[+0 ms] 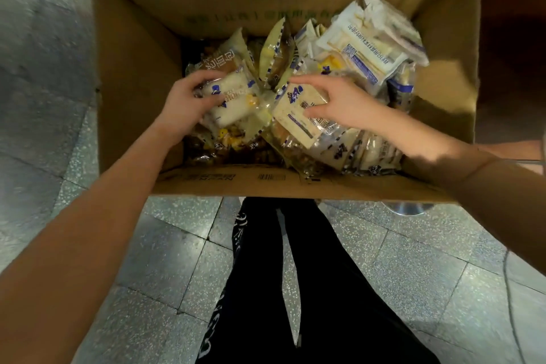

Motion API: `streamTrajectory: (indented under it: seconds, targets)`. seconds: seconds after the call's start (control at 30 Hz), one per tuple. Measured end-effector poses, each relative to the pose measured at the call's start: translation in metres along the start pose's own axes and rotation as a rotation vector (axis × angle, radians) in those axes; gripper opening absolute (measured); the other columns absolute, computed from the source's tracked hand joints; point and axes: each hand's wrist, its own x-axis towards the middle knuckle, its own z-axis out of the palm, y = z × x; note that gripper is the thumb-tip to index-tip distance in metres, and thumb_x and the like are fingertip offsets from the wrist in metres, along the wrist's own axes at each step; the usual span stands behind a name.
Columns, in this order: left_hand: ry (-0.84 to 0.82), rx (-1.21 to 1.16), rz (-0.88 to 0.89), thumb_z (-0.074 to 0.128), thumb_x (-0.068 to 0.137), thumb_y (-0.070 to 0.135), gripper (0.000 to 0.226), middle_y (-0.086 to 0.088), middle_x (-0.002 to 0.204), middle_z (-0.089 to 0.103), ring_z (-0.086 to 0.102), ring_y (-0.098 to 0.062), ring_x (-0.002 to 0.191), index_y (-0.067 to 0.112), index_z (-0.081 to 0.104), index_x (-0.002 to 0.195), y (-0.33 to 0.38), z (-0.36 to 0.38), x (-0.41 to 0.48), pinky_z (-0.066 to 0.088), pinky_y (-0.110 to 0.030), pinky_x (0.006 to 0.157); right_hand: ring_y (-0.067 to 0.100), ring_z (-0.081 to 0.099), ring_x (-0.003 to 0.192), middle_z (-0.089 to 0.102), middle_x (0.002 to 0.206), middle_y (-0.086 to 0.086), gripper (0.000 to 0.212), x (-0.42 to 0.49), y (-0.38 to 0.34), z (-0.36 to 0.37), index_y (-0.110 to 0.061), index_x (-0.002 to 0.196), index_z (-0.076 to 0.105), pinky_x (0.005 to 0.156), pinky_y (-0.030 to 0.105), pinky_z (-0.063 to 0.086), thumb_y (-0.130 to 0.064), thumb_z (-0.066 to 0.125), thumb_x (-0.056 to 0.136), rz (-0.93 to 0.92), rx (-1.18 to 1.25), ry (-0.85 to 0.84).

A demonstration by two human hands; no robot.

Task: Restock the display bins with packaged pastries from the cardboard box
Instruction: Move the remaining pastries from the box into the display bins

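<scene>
Both hands reach down into the open cardboard box, which sits on the floor in front of the person's legs. The left hand has its fingers curled over the far edge of a plump white pastry packet and its thumb against the near side, gripping it. The right hand pinches a flat rectangular packet, with the forefinger stretched along its upper edge and the thumb pressed on its face. The two packets lie just beside each other atop a loose heap of wrapped pastries. The wrappers are glossy, crinkled film, white with blue print or clear with yellow. The box is plain brown corrugated board with faint green lettering. Below it are speckled grey stone tiles and black trousers.
</scene>
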Motion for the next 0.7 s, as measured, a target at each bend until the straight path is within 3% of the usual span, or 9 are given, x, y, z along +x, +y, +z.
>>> streamTrajectory:
  seconds: [0.1,0.23,0.3,0.37,0.43,0.47,0.53,0.6,0.7]
  targets:
    - [-0.003,0.02,0.036,0.062,0.093,0.006,0.037,0.011,0.112,0.058,0.063,-0.003,0.095,0.02,0.059,0.127,0.03,-0.008,-0.006,0.055,-0.017,0.079,0.016,0.032,0.143,0.032,0.156,-0.008,0.068,-0.002,-0.022,-0.019,-0.039,0.144,0.04,0.109,0.026,0.023,-0.015,0.07,0.088,-0.014,-0.005,0.05]
    - [-0.011,0.013,0.078,0.062,0.093,0.006,0.038,0.01,0.112,0.059,0.063,-0.006,0.098,0.018,0.059,0.129,0.06,-0.019,-0.023,0.056,-0.019,0.078,0.019,0.033,0.143,0.033,0.156,-0.008,0.068,-0.012,-0.048,-0.038,-0.038,0.143,0.042,0.115,0.034,0.027,-0.014,0.071,0.087,-0.009,0.016,0.096]
    - [-0.006,0.022,0.106,0.063,0.092,0.004,0.038,0.01,0.109,0.06,0.064,-0.003,0.093,0.018,0.06,0.127,0.069,-0.029,-0.034,0.056,-0.018,0.076,0.02,0.032,0.143,0.033,0.156,-0.005,0.068,-0.019,-0.063,-0.042,-0.037,0.144,0.042,0.113,0.031,0.028,-0.014,0.072,0.087,-0.016,0.038,0.126]
    - [0.007,0.012,0.137,0.063,0.091,0.003,0.037,0.009,0.106,0.061,0.065,0.002,0.085,0.018,0.061,0.125,0.078,-0.04,-0.047,0.054,-0.015,0.071,0.02,0.032,0.143,0.033,0.157,-0.002,0.068,-0.022,-0.08,-0.044,-0.033,0.144,0.042,0.105,0.02,0.029,-0.012,0.071,0.087,0.007,0.052,0.174]
    - [0.039,-0.002,0.158,0.064,0.09,0.002,0.036,0.009,0.103,0.062,0.064,0.0,0.084,0.019,0.061,0.122,0.083,-0.053,-0.063,0.053,-0.013,0.07,0.019,0.033,0.142,0.032,0.157,-0.001,0.069,-0.022,-0.1,-0.046,-0.031,0.145,0.042,0.086,0.003,0.033,-0.009,0.071,0.087,0.022,0.053,0.215]
    - [0.056,-0.001,0.166,0.064,0.09,0.002,0.036,0.009,0.102,0.062,0.063,-0.001,0.085,0.021,0.062,0.121,0.086,-0.06,-0.072,0.053,-0.014,0.071,0.018,0.033,0.142,0.031,0.158,0.0,0.069,-0.022,-0.112,-0.046,-0.031,0.145,0.042,0.073,-0.001,0.033,-0.008,0.071,0.086,0.015,0.053,0.229]
    - [0.079,0.001,0.19,0.066,0.089,0.002,0.035,0.009,0.1,0.063,0.063,0.001,0.083,0.025,0.063,0.115,0.091,-0.078,-0.09,0.053,-0.015,0.071,0.013,0.037,0.138,0.032,0.157,0.001,0.07,-0.021,-0.139,-0.048,-0.031,0.145,0.043,0.065,-0.002,0.033,-0.007,0.072,0.085,-0.009,0.062,0.245]
    - [0.092,0.002,0.218,0.065,0.088,-0.001,0.035,0.008,0.099,0.062,0.063,0.002,0.079,0.024,0.062,0.112,0.097,-0.1,-0.107,0.052,-0.014,0.069,0.013,0.037,0.137,0.033,0.156,0.001,0.07,-0.022,-0.17,-0.049,-0.03,0.145,0.044,0.078,-0.001,0.032,-0.007,0.072,0.085,-0.049,0.045,0.247]
    - [0.15,0.005,0.245,0.064,0.089,-0.001,0.035,0.007,0.098,0.063,0.064,-0.001,0.079,0.025,0.063,0.112,0.106,-0.139,-0.142,0.052,-0.02,0.069,0.018,0.032,0.142,0.036,0.155,0.001,0.069,-0.02,-0.224,-0.049,-0.025,0.143,0.046,0.107,0.023,0.03,-0.007,0.074,0.083,-0.135,0.0,0.218]
